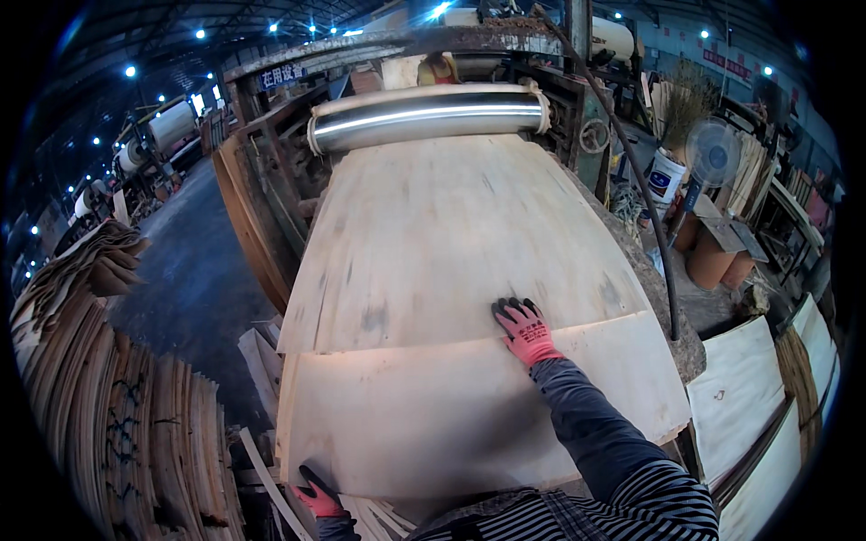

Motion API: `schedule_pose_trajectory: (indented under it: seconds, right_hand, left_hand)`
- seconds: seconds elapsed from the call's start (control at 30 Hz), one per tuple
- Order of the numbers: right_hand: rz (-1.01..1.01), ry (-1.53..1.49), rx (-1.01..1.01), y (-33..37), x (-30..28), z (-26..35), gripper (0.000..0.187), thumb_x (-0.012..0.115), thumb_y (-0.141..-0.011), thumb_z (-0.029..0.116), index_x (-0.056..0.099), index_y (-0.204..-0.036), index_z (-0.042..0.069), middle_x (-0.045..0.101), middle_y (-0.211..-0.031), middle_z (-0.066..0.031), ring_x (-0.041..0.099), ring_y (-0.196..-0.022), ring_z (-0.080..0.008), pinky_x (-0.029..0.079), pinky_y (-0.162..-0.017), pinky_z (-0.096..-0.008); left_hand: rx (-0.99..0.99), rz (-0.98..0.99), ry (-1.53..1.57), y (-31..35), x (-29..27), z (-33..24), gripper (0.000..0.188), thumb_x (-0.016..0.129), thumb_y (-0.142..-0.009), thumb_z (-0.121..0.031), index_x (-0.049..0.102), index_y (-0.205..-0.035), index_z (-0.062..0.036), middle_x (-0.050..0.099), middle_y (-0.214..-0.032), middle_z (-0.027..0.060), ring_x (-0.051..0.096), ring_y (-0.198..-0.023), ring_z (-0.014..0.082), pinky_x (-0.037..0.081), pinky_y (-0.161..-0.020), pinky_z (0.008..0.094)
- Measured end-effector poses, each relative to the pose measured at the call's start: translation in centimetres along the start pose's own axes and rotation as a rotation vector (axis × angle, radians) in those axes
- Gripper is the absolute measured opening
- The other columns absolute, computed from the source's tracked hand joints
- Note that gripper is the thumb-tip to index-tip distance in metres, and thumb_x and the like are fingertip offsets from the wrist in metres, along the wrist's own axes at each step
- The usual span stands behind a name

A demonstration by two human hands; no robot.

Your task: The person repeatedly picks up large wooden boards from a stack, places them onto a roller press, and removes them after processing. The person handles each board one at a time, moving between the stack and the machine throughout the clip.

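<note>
The near sheet [406, 410] lies at 6 o'clock; the far sheet [442, 234] extends from mid-view toward the roller [428, 122] at 12 o'clock. My right hand [526, 334] rests at 4 o'clock, palm down across the line where the sheets meet — fingers extended flat, unclosed. My left hand [317, 496] is at 7 o'clock, by the near sheet's corner — I cannot tell whether it grips the edge. A veneer stack [153, 424] occupies 8 o'clock.

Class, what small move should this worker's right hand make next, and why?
Probably ease the far wood sheet toward the shiny roller: the right hand lies at the sheet's near edge, and its far end appears close to the roller.
</note>
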State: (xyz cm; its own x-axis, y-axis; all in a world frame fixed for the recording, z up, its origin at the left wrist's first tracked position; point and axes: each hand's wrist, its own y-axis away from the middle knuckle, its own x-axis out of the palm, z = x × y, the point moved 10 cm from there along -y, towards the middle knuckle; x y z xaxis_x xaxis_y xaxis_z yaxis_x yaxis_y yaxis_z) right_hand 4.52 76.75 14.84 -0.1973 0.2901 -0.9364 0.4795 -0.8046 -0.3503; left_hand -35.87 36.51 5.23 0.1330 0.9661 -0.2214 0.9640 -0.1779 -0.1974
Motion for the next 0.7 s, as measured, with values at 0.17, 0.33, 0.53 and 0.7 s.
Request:
schedule_pose_trajectory:
  seconds: [0.17, 0.33, 0.53, 0.7]
  right_hand:
    - [-0.026, 0.002, -0.008, -0.1, -0.2, 0.0, 0.048, 0.057, -0.075, 0.031, 0.046, -0.122, 0.023, 0.044, -0.125, -0.0017, 0.038, -0.118, -0.0228, 0.024, -0.103, -0.0400]
    - [-0.021, 0.001, -0.007, -0.1, -0.5, 0.2, 0.049, 0.057, -0.075, 0.031, 0.046, -0.122, 0.023, 0.044, -0.125, -0.0017, 0.038, -0.118, -0.0228, 0.024, -0.103, -0.0401]
    - [-0.033, 0.004, -0.016, -0.1, -0.4, 0.2, 0.049, 0.057, -0.075, 0.030, 0.046, -0.122, 0.022, 0.045, -0.124, -0.0021, 0.039, -0.117, -0.0236, 0.025, -0.102, -0.0402]
    - [-0.017, 0.005, -0.066, -0.1, -0.8, 0.0, 0.047, 0.056, -0.076, 0.029, 0.047, -0.121, 0.021, 0.045, -0.124, -0.0041, 0.040, -0.116, -0.0246, 0.025, -0.102, -0.0408]
  left_hand:
    - [0.022, 0.006, 0.002, -0.5, 0.1, 0.7, 0.046, 0.051, -0.088, -0.028, 0.044, -0.117, 0.0066, 0.050, -0.114, 0.0219, 0.050, -0.101, 0.0279, 0.039, -0.088, 0.0348]
    - [0.039, 0.008, 0.012, -0.4, 0.1, -0.6, 0.044, 0.052, -0.088, -0.026, 0.045, -0.116, 0.0066, 0.051, -0.113, 0.0209, 0.050, -0.100, 0.0271, 0.040, -0.087, 0.0344]
    - [-0.008, -0.022, 0.159, 0.7, 0.0, -2.8, 0.042, 0.054, -0.086, -0.023, 0.046, -0.114, 0.0073, 0.051, -0.113, 0.0204, 0.050, -0.100, 0.0267, 0.039, -0.088, 0.0339]
    - [-0.058, 0.099, 0.062, 0.0, 1.1, 0.2, 0.053, 0.048, -0.089, -0.027, 0.030, -0.128, 0.0031, 0.038, -0.127, 0.0191, 0.043, -0.111, 0.0260, 0.036, -0.095, 0.0359]
